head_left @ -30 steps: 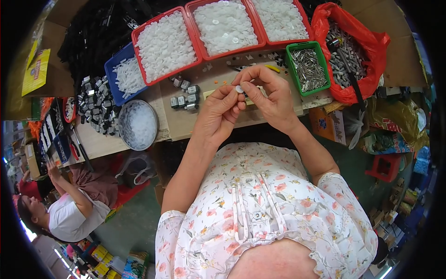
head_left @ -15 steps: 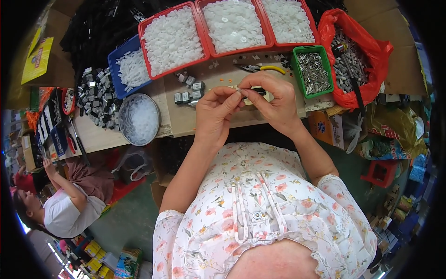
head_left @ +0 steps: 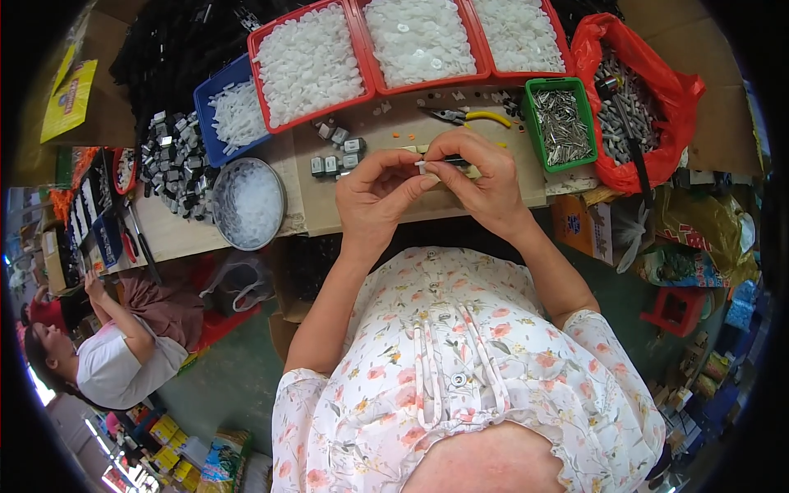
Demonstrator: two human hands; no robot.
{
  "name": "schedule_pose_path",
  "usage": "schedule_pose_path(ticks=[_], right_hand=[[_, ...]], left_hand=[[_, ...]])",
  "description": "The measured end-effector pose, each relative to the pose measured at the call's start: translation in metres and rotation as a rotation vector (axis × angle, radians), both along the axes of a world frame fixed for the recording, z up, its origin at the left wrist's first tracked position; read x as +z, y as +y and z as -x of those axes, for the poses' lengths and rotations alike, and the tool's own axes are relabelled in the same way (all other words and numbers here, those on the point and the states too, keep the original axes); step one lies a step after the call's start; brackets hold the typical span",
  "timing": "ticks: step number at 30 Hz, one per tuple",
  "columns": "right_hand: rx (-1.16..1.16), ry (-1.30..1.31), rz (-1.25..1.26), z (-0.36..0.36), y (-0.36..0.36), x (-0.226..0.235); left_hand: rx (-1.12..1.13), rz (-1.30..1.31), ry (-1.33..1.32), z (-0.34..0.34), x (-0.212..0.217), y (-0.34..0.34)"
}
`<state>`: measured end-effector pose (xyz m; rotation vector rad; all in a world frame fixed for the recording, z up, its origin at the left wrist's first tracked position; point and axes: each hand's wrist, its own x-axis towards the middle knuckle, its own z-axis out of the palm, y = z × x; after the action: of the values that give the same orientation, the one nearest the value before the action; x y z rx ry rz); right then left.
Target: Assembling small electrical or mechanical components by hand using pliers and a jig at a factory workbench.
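Just above the tabletop, I pinch a small white piece between the thumb and forefinger of my right hand. My left hand meets it from the other side, forefinger and thumb curved close around the same spot; whether those fingers grip the piece too, I cannot tell. Both forearms come up past my flowered blouse. Beside my left hand sits a small group of grey-and-black blocks, and farther left a bigger heap of similar blocks lies next to a round metal bowl with whitish bits inside. A blue tray of slim white parts touches the row of red trays, which are full of small white pieces. Pliers with yellow handles lie beyond my right hand. To their right stands a green basket of metal pins, and just beside it a red plastic bag gapes open over greyish parts. Off to my left, a co-worker in a white top sits with one arm reaching to the work surface.
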<state>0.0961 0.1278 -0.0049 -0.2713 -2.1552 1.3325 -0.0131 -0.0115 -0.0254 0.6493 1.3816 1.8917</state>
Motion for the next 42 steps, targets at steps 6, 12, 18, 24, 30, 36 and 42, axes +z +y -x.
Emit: schedule_pose_path(ticks=[6, 12, 18, 24, 30, 36, 42], right_hand=[[-0.008, -0.022, -0.162, 0.006, 0.001, -0.022], [-0.011, -0.068, -0.259, 0.014, 0.004, -0.04], [0.012, -0.087, -0.288, 0.014, 0.005, -0.043], [-0.003, -0.073, -0.317, 0.016, 0.004, -0.045], [0.064, -0.081, -0.342, 0.015, 0.01, -0.042], [0.131, -0.111, -0.323, 0.017, 0.016, -0.042], [0.064, -0.136, -0.263, 0.012, 0.014, -0.036]], left_hand=[[0.184, 0.243, 0.76, 0.009, 0.0, -0.011], [0.187, 0.214, 1.213, 0.015, -0.021, -0.019], [0.126, 0.209, 1.285, 0.013, -0.028, -0.021], [0.108, 0.189, 1.345, 0.015, -0.031, -0.019], [0.101, 0.208, 1.311, 0.013, -0.029, -0.016], [0.103, 0.213, 1.317, 0.013, -0.027, -0.013], [0.112, 0.232, 1.395, 0.013, -0.02, -0.008]])
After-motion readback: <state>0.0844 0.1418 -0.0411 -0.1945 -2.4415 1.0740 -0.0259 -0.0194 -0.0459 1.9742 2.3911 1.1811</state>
